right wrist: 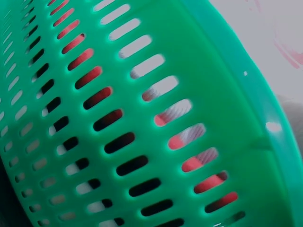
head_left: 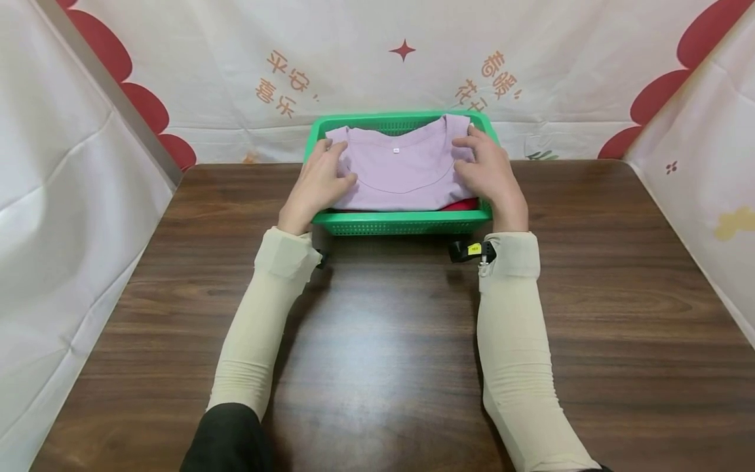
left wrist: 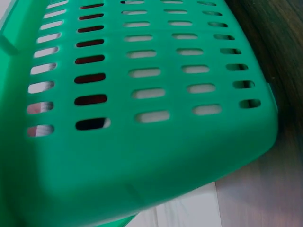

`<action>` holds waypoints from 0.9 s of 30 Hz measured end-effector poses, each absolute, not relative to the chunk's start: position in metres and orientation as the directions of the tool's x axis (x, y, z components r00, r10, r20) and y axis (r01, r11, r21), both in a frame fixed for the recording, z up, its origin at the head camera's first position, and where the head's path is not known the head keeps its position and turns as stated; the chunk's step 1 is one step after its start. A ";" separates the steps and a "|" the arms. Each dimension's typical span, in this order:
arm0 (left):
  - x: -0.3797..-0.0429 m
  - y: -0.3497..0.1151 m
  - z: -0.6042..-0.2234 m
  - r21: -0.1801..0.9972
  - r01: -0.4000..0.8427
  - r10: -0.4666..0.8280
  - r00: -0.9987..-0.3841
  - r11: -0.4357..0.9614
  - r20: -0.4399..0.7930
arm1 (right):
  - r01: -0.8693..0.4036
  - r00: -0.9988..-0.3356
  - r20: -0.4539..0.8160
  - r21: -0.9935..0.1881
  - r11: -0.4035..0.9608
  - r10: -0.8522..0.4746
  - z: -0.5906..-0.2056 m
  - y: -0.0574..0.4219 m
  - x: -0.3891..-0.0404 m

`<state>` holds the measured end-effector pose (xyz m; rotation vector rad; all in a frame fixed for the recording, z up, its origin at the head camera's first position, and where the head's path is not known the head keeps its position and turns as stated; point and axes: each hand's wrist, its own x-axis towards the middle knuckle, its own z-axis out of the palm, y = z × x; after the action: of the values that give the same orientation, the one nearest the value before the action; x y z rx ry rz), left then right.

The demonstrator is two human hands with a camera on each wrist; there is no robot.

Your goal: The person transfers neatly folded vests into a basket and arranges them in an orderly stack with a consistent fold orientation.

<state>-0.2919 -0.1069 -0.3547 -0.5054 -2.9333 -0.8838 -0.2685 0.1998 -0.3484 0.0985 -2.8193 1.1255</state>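
A folded lilac T-shirt (head_left: pixel 395 174) lies neckline up in a green plastic basket (head_left: pixel 401 224), its small white label showing inside the neck. Beneath it, a strip of red cloth (head_left: pixel 463 205) peeks out at the front right. My left hand (head_left: pixel 321 180) rests at the shirt's left edge, thumb and fingers spread apart. On the opposite side, my right hand (head_left: pixel 489 167) touches the shirt near its right shoulder, fingers slightly bent and apart. Both wrist views show the basket's slotted wall (left wrist: pixel 142 170), with red, dark and whitish cloth behind the slots; neither hand appears there.
The basket stands at the far edge of a dark wooden table (head_left: pixel 377 354). Right behind it hangs a white printed curtain (head_left: pixel 366 39), and similar white cloth borders both sides. Small black wrist cameras (head_left: pixel 466 251) sit close to the basket's front.
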 end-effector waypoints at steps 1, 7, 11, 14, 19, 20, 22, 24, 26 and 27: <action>-0.292 -0.107 -0.355 0.529 0.325 0.303 -0.944 0.784 0.131 | -0.097 -0.993 0.120 -0.685 0.722 -0.019 -0.348 0.200 -0.269; -0.290 -0.106 -0.353 0.497 0.368 0.355 -0.926 0.786 0.125 | -0.122 -0.985 0.172 -0.709 0.695 0.003 -0.348 0.199 -0.268; -0.290 -0.105 -0.352 0.496 0.388 0.380 -0.917 0.777 0.123 | -0.192 -0.969 0.249 -0.761 0.619 0.006 -0.346 0.197 -0.265; -0.290 -0.104 -0.352 0.505 0.381 0.374 -0.920 0.774 0.121 | -0.211 -0.966 0.260 -0.780 0.589 -0.001 -0.343 0.196 -0.263; -0.288 -0.104 -0.352 0.502 0.371 0.366 -0.924 0.781 0.114 | -0.184 -0.982 0.174 -0.772 0.609 -0.076 -0.339 0.196 -0.260; -0.288 -0.104 -0.352 0.501 0.373 0.366 -0.923 0.781 0.117 | -0.177 -0.984 0.148 -0.768 0.615 -0.098 -0.339 0.196 -0.260; -0.288 -0.105 -0.352 0.504 0.378 0.368 -0.922 0.777 0.125 | -0.156 -0.987 0.090 -0.763 0.627 -0.137 -0.339 0.198 -0.260; -0.287 -0.105 -0.351 0.505 0.382 0.372 -0.920 0.774 0.125 | -0.147 -0.985 0.050 -0.759 0.634 -0.168 -0.339 0.199 -0.259; -0.286 -0.106 -0.350 0.504 0.384 0.378 -0.918 0.774 0.119 | -0.146 -0.982 0.029 -0.741 0.656 -0.186 -0.338 0.200 -0.258; -0.286 -0.106 -0.349 0.503 0.385 0.381 -0.917 0.774 0.116 | -0.146 -0.981 0.021 -0.733 0.665 -0.191 -0.337 0.201 -0.257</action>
<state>-0.2861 -0.1062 -0.3489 -0.6377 -2.9515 -0.8398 -0.2574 0.2011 -0.3367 0.2956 -2.9183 1.2767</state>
